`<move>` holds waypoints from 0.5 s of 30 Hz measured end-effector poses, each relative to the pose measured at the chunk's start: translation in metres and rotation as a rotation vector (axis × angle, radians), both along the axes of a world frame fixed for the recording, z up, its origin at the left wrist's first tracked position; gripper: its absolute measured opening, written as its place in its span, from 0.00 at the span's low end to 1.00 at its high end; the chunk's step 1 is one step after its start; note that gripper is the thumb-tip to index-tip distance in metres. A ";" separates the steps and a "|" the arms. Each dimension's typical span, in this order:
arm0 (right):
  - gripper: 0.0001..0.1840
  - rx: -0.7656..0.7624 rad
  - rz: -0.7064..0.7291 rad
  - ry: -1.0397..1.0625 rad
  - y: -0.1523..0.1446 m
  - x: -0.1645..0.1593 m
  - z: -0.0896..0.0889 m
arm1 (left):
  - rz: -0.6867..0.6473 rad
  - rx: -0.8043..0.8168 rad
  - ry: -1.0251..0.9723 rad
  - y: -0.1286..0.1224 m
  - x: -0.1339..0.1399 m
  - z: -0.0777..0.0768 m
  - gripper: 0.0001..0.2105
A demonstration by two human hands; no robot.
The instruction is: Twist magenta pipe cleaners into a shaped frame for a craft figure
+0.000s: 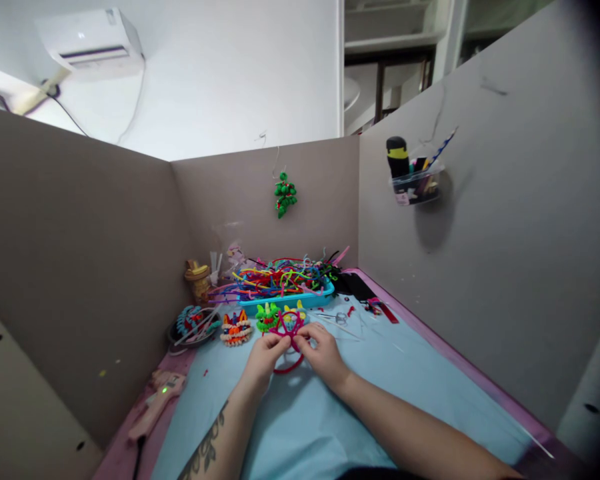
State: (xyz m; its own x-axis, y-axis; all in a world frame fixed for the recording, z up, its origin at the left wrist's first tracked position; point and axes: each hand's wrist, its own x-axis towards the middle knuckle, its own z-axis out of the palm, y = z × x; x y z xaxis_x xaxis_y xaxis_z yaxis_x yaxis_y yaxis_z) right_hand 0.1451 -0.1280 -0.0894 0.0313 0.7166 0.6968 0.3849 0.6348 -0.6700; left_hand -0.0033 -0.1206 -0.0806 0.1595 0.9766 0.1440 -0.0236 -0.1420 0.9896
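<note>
Between my two hands is a magenta pipe cleaner (289, 366) bent into several loops, held above the blue-covered table. My left hand (266, 355) pinches it from the left with thumb and index finger. From the right, my right hand (322, 353) pinches the same piece close to its middle, the fingertips of both hands nearly meeting. Just behind the loops stand a green pipe-cleaner figure (267, 317) and a blue-and-yellow one (300, 308), the latter partly covered by the loops. Left of them sits an orange-and-peach figure (237, 329).
A blue tray (285, 301) heaped with coloured pipe cleaners lies at the back. Scissors (339, 319) rest to the right. A pink glue gun (157, 403) with a green light and a dark bowl (194, 332) are at left. Grey partitions (260, 233) enclose the table.
</note>
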 end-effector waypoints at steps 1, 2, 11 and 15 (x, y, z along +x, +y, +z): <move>0.06 -0.017 -0.009 0.013 0.000 0.000 0.000 | -0.003 0.002 0.013 0.000 0.000 0.000 0.16; 0.06 -0.033 -0.020 0.030 0.001 -0.001 -0.001 | -0.005 0.006 0.021 0.000 0.000 -0.001 0.16; 0.02 -0.020 -0.073 0.104 0.002 -0.002 -0.006 | -0.014 0.019 0.010 0.002 0.000 -0.006 0.15; 0.03 0.024 -0.058 0.104 0.002 -0.002 -0.006 | -0.018 0.013 0.012 0.002 0.000 -0.006 0.15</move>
State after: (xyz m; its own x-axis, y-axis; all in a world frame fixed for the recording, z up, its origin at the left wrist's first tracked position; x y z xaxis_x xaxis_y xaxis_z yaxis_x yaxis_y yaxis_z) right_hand 0.1436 -0.1256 -0.0953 0.1451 0.6949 0.7043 0.3501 0.6297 -0.6935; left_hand -0.0036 -0.1189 -0.0865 0.1785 0.9717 0.1547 -0.0140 -0.1547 0.9879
